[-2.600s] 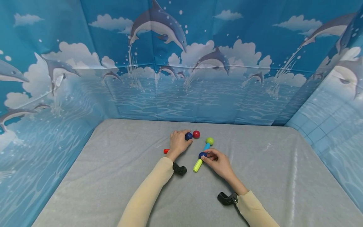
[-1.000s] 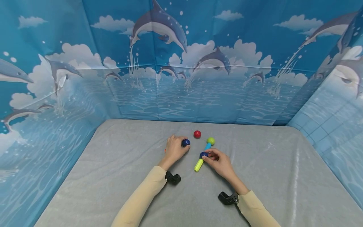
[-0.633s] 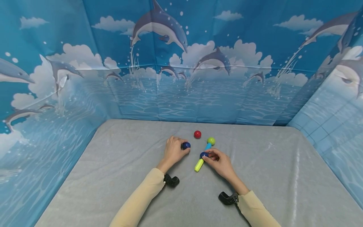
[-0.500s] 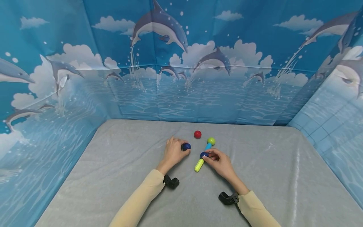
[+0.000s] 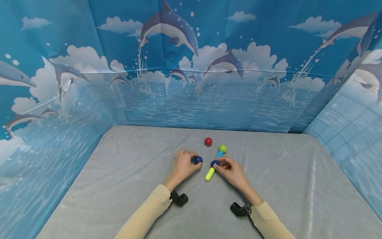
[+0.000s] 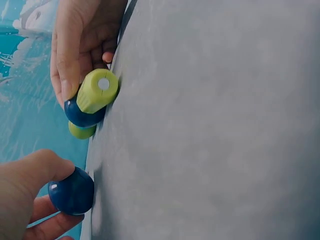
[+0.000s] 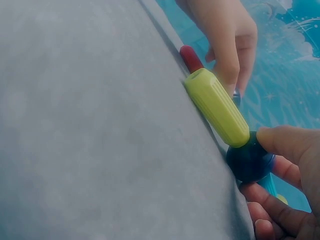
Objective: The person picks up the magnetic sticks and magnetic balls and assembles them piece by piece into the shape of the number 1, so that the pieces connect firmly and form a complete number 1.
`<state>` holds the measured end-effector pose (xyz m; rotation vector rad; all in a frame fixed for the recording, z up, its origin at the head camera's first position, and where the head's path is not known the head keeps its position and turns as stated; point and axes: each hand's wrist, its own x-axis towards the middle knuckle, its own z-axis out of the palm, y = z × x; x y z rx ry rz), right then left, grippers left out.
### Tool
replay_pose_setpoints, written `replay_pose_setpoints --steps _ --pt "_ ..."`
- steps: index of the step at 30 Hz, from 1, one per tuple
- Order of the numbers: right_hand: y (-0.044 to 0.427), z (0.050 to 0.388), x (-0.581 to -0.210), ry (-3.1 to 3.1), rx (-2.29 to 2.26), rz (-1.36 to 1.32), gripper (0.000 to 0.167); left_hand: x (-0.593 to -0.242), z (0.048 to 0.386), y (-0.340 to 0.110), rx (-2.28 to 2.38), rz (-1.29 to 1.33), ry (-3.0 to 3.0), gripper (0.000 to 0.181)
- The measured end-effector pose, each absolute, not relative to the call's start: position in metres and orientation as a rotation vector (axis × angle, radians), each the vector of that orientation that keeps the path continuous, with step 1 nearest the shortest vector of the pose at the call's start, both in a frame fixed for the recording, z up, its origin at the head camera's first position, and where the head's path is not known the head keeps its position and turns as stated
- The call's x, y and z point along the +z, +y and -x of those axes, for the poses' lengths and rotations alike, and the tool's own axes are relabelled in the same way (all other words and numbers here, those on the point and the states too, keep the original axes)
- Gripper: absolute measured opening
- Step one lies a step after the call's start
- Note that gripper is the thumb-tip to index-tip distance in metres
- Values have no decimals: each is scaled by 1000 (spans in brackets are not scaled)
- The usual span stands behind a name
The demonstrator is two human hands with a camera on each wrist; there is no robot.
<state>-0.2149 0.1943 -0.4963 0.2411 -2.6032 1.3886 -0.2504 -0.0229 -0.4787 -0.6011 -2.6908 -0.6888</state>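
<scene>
One blue ball is pinched btwn thumb & fingers of my L hand; a 2nd ball, also blue, is pinched the same way in my R hand. So both hands are gripping, & the two balls are near each other, not touching. 2nd ball sits mid-line in a chain: yellow stick butts up to its near side, running toward me, & a blue stick runs off its far side, partly behind my R hand. Green ball is at the far end of that blue stick, touching it afaict. Yellow stick's near end has a pale round disc in it, per L wrist view. Red ball lies on the worktop, beyond both hands & a bit left of green ball. Red stick shows in R wrist view, partly hidden behind yellow stick's near end, close to my L hand. Can't tell if blue ball touches the worktop or is held just off it. I've got black cams on both wrists & cream sleeves on both arms. Worktop's grey, slightly creased; a backdrop w/ dolphins, clouds & water stands behind it & at both sides.
</scene>
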Motion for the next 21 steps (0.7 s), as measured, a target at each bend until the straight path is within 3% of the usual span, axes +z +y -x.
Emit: replay_pose_setpoints --steps 21 --pt "194 215 -497 -2599 1404 -240 26 -484 224 -32 -815 639 -2683 32"
